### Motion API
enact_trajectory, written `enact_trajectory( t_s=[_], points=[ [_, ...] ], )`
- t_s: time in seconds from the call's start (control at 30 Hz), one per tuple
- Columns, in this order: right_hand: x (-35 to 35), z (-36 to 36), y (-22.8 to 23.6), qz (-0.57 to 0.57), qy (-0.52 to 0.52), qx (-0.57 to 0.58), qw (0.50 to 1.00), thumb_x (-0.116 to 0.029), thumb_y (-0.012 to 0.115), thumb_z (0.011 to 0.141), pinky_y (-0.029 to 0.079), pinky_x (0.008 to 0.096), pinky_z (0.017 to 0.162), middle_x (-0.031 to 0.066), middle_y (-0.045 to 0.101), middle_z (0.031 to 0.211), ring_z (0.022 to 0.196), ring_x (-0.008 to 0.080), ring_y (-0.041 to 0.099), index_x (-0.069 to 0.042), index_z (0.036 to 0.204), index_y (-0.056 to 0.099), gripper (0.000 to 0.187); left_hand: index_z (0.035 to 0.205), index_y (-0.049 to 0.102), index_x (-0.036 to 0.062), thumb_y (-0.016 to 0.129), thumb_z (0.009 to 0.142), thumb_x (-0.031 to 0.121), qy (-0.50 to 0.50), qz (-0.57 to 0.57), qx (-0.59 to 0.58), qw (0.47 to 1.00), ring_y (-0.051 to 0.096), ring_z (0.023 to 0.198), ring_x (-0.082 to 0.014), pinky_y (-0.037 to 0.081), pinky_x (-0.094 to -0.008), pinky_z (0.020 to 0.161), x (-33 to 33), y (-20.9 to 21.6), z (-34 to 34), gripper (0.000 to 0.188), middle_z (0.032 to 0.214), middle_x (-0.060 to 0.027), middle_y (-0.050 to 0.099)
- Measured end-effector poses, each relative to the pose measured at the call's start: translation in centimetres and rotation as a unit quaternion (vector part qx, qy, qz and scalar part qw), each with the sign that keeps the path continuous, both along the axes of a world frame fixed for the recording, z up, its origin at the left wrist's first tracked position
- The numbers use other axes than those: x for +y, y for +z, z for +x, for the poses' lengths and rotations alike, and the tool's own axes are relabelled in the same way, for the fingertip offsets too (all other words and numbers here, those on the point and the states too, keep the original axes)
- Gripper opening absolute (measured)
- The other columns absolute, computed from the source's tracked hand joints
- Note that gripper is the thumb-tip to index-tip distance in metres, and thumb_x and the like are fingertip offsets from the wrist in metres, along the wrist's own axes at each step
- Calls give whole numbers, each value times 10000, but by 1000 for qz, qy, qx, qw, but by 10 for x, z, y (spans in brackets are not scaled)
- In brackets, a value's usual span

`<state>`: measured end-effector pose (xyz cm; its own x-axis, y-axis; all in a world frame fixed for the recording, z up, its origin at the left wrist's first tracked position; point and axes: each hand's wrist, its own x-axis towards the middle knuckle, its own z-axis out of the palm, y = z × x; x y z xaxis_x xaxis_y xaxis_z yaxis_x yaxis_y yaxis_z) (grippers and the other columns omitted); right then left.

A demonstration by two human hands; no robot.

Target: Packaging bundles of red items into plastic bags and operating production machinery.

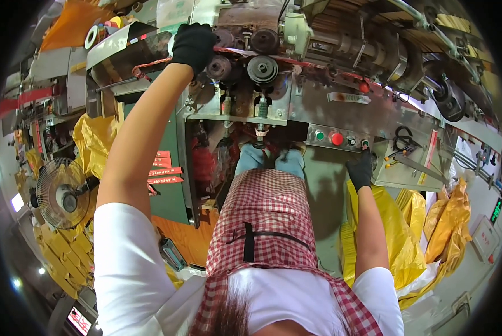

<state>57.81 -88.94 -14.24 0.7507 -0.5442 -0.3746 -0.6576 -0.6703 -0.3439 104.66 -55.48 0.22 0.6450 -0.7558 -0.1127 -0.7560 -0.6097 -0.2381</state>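
Observation:
My left hand (193, 47), in a black glove, is bent over the machine beside its rollers. Its fingers are curled down on the line of a red printed strip (152, 66). What lies under the palm is hidden. Right of that hand, a dark round roller (262, 69) stands in front of a second roller (264, 40). My right hand (360, 169), also black-gloved, reaches up to the control panel (328, 138). One finger is stretched to the small knob at the panel's right end, and the thumb stands apart. A red button (336, 139) and a green button (319, 135) sit left of it.
Scissors (403, 141) and other tools lie on a metal ledge at the right. Yellow plastic sheeting (393, 235) hangs below it. Red printed strips (164, 171) lie on a green surface at the left. A fan (65, 193) stands farther left.

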Motion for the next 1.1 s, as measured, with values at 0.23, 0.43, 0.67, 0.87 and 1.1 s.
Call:
enact_trajectory(
  t_s=[0.23, 0.43, 0.67, 0.87, 1.1],
  points=[
    [-6, -6, -9, -6, 5, 24, 1000, -207, 735, 643, 271, 392, 1087, 238, 340, 1384, 1300, 365, 312, 13, 1380, 283, 893, 858, 659, 96, 633, 679, 126, 19, 18, -3, 1000, 603, 883, -315, 485, -422, 767, 10, 6, -4, 183, 920, -112, 615],
    [-14, 12, 12, -19, 35, 59, 997, -223, 697, 618, 376, 446, 966, 244, 450, 1225, 1153, 388, 424, 2, 1236, 443, 705, 856, 662, 95, 638, 691, 128, 30, 9, -3, 1000, 603, 887, -308, 485, -419, 773, 17, 3, -1, 170, 920, -113, 613],
    [-22, 10, 7, -60, 81, 24, 995, -273, 661, 629, 430, 455, 873, 217, 555, 1082, 991, 400, 525, -16, 1092, 527, 547, 827, 659, 101, 668, 683, 176, 47, 18, 3, 999, 596, 886, -306, 473, -414, 756, 28, 11, 3, 162, 892, -107, 608],
    [-21, 7, 7, -77, 82, 26, 993, -272, 686, 603, 428, 451, 882, 214, 543, 1110, 1021, 396, 510, -16, 1125, 518, 606, 791, 642, 97, 668, 683, 187, 59, 4, -15, 998, 600, 850, -312, 470, -418, 745, 45, 7, 6, 143, 865, -114, 593],
    [-21, 4, 4, -57, 82, 21, 995, -277, 706, 601, 411, 444, 921, 214, 526, 1152, 1066, 393, 489, -18, 1176, 502, 662, 816, 652, 104, 655, 682, 171, 80, -1, -14, 997, 596, 865, -313, 480, -415, 732, 62, 16, 6, 150, 893, -108, 589]
  ],
)
